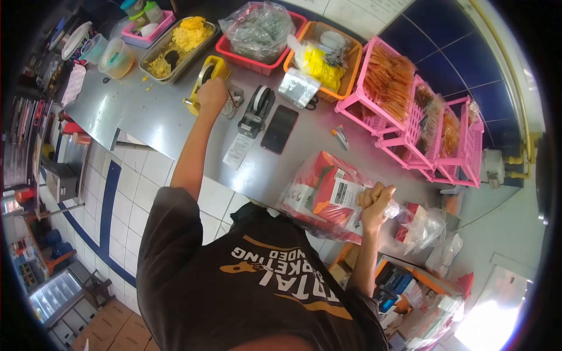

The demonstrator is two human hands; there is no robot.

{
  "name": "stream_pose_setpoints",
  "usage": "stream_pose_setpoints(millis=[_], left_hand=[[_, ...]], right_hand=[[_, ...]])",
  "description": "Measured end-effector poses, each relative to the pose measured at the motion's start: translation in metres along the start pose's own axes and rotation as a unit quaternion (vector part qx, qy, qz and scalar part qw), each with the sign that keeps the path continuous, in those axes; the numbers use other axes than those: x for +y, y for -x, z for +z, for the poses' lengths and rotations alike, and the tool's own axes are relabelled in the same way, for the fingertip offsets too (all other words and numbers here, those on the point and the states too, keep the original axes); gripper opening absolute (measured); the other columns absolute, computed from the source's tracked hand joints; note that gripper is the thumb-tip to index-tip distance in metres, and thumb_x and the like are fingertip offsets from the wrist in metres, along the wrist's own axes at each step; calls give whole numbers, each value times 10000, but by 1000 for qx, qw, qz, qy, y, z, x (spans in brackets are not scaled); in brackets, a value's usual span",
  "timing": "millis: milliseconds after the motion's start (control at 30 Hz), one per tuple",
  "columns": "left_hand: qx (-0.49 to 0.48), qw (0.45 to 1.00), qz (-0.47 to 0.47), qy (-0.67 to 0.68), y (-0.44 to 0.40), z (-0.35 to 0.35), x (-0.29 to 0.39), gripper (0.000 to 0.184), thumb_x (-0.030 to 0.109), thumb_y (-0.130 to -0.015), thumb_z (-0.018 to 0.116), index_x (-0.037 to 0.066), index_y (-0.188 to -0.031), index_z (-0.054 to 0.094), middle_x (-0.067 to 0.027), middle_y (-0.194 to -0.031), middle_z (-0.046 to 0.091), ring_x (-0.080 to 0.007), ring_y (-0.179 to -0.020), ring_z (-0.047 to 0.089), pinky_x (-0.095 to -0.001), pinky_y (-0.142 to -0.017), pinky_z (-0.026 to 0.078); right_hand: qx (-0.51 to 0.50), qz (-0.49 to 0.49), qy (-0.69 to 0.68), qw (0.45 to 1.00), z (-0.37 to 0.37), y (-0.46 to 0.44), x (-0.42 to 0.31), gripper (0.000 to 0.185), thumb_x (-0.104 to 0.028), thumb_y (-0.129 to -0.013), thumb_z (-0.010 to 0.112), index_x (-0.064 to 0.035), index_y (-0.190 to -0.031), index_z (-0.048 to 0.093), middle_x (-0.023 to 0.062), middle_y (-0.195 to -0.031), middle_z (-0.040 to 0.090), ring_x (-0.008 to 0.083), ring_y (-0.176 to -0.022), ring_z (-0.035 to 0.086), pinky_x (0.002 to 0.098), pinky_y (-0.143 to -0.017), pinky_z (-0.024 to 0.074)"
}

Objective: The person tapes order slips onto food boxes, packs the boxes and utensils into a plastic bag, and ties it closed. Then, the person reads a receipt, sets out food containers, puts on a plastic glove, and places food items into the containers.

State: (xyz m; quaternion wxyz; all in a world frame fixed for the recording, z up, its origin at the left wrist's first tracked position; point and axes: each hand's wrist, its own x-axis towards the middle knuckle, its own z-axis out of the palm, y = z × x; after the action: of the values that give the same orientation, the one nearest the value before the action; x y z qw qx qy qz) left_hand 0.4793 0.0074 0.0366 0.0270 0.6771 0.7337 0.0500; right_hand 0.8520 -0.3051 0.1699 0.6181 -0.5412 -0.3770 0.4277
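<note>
My left hand [212, 95] is closed at the near edge of a yellow tape dispenser [219, 66] on the metal table. My fingertips there are partly hidden. On the right, my right hand [376, 206] makes a fist around the gathered neck of a clear plastic bag [391, 209]. Inside that bag lies a red box [328, 196] with a white printed label, near the table's front edge. A black tape dispenser [256, 111] stands between my hands, beside a dark phone [280, 128] and a printed paper slip [237, 151].
A metal tray of yellow food [202, 51], a red basket [264, 69] and an orange basket [355, 58] line the back. Pink stacked racks [383, 127] hold packets at the right. Another bagged red item [413, 225] lies beyond my right hand. A marker [341, 138] lies mid-table.
</note>
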Motion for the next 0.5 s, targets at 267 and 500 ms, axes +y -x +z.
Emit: stream_pose_setpoints(millis=[267, 500], left_hand=[[13, 999, -36, -10, -9, 18, 12, 237, 177, -918, 539, 56, -958, 739, -186, -957, 735, -348, -901, 729, -462, -759, 583], [94, 985, 3, 146, 3, 15, -10, 187, 233, -858, 673, 85, -943, 749, -181, -927, 724, -347, -856, 719, -446, -730, 562]], right_hand=[[13, 10, -28, 999, -10, 2, 3, 616, -587, -1051, 294, -145, -624, 246, -46, -502, 188, 80, -438, 154, 301, -441, 161], [-9, 1, -12, 1000, -4, 2, -4, 591, -579, -1056, 288, -160, -643, 241, -39, -495, 174, 91, -434, 134, 303, -443, 165]])
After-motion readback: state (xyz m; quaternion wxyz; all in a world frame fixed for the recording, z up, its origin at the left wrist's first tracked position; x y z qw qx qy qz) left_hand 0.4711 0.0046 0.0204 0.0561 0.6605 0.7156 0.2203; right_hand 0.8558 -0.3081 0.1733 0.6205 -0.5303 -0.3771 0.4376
